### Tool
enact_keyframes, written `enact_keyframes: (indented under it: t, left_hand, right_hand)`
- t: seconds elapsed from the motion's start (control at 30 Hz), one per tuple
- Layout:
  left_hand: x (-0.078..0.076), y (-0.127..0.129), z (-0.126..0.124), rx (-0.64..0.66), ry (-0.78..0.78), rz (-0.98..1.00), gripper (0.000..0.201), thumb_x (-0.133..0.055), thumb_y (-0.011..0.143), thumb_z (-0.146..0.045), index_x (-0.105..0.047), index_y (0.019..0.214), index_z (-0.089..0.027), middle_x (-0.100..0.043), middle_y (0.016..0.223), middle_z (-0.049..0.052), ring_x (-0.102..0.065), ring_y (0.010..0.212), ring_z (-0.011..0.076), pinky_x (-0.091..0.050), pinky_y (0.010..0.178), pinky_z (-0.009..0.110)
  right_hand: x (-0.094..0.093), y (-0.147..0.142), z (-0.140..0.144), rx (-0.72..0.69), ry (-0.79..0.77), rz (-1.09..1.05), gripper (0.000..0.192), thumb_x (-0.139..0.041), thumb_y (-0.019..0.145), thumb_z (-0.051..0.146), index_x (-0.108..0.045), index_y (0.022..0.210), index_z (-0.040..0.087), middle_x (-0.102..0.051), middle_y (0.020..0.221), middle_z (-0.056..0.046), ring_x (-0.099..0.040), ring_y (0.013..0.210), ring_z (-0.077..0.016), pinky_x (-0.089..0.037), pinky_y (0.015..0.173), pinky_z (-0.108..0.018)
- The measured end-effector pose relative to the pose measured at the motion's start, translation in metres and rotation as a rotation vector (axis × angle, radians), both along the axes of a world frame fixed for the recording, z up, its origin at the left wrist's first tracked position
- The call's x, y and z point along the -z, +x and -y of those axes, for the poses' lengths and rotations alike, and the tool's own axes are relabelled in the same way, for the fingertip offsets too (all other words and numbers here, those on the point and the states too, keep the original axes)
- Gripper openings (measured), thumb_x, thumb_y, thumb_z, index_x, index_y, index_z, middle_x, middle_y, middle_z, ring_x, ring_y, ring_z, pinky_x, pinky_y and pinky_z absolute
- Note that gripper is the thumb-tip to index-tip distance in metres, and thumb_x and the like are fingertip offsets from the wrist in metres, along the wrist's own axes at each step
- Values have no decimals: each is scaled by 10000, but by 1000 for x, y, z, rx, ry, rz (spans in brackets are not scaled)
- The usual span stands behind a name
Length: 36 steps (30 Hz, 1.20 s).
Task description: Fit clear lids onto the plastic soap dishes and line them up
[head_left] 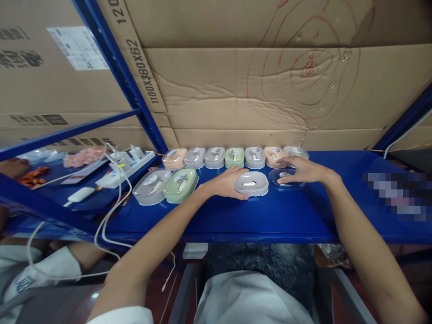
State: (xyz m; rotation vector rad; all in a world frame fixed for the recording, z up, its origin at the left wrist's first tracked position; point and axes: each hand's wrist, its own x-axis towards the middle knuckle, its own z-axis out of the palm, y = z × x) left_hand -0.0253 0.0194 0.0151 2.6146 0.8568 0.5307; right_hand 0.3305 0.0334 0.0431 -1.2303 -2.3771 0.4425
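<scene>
My left hand (pixel 225 182) grips the left side of a pale grey soap-box base (pixel 252 183) lying on the blue shelf (pixel 236 216). My right hand (pixel 299 169) rests flat on a clear lid (pixel 283 181) just to the right of it. To the left lie a green box (pixel 180 185) and a clear grey box (pixel 151 186), both closed. Behind runs a row of several closed boxes in peach, grey and green (pixel 234 156).
A cardboard wall (pixel 270 90) backs the shelf. A blue upright post (pixel 128 76) stands at the left. Beyond it lie a white power strip (pixel 124 168) with trailing cables, orange parts (pixel 83 156) and another person's arm at the lower left.
</scene>
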Motion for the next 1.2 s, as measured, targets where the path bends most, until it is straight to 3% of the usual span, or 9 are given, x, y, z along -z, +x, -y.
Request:
enact_keyframes:
  t: [0.07,0.17,0.3,0.4,0.57,0.8,0.93,1.1,1.2]
  left_hand:
    - [0,0,1,-1,9,-13,868,-890,716,-626,-620,1444,-237,-679,1341,131,-592,1316,431,-466,1142,593]
    - [0,2,3,-15,19,-32,896,-886,720,-585,-590,1478,-210,-667,1363,154,-594,1313,440,-474,1134,604]
    - [2,4,2,-25,28,-39,900,-893,699,-502,-573,1486,-205,-661,1400,164,-582,1363,450,-445,1176,626]
    - [5,5,2,-38,15,-2,944,-900,681,-486,-542,1511,-213,-642,1449,166,-564,1409,453,-436,1196,637]
    - [8,4,4,-71,-33,67,1076,-925,652,-472,-456,1588,-223,-580,1549,188,-543,1453,464,-444,1191,647]
    - [4,3,3,-136,-113,158,1433,-989,574,-624,-226,1725,-240,-427,1689,243,-460,1531,496,-395,1221,687]
    - [2,3,2,-145,-101,163,1505,-996,548,-679,-187,1741,-247,-352,1735,248,-391,1574,511,-355,1248,696]
    - [-3,3,6,-151,-127,158,1549,-989,543,-717,-145,1748,-233,-507,1598,247,-622,1330,448,-487,1140,631]
    - [-6,0,6,-141,-138,139,1544,-974,575,-715,-104,1756,-232,-602,1469,210,-650,1260,412,-508,1108,591]
  right_hand:
    - [1,-23,8,-42,83,-9,849,-896,738,705,-696,1449,289,-723,1433,-128,-657,1339,-430,-499,1185,-629]
    - [10,-61,19,-216,132,-24,906,-885,775,693,-609,1550,314,-660,1507,-121,-608,1398,-408,-464,1219,-601]
    - [26,-87,25,-309,127,57,725,-830,873,627,-657,1493,294,-661,1401,-136,-682,1248,-369,-561,1085,-557]
    - [31,-87,25,-307,138,64,595,-770,936,622,-707,1421,284,-652,1396,-142,-698,1216,-354,-580,1045,-524]
    - [29,-84,23,-315,144,-6,550,-699,980,658,-730,1383,285,-695,1335,-132,-714,1181,-341,-584,1030,-515]
    - [25,-81,15,-292,133,-143,476,-679,996,644,-766,1290,280,-759,1271,-108,-694,1210,-329,-550,1084,-539]
    - [22,-75,10,-209,134,-238,459,-625,1025,646,-778,1248,276,-777,1260,-105,-689,1223,-332,-518,1124,-557]
    - [22,-67,2,-46,24,-388,571,-536,1022,746,-798,1133,251,-807,1209,-89,-714,1177,-349,-544,1084,-537]
    - [24,-65,0,12,-49,-440,636,-508,997,811,-810,1108,262,-818,1186,-72,-719,1181,-366,-536,1106,-562]
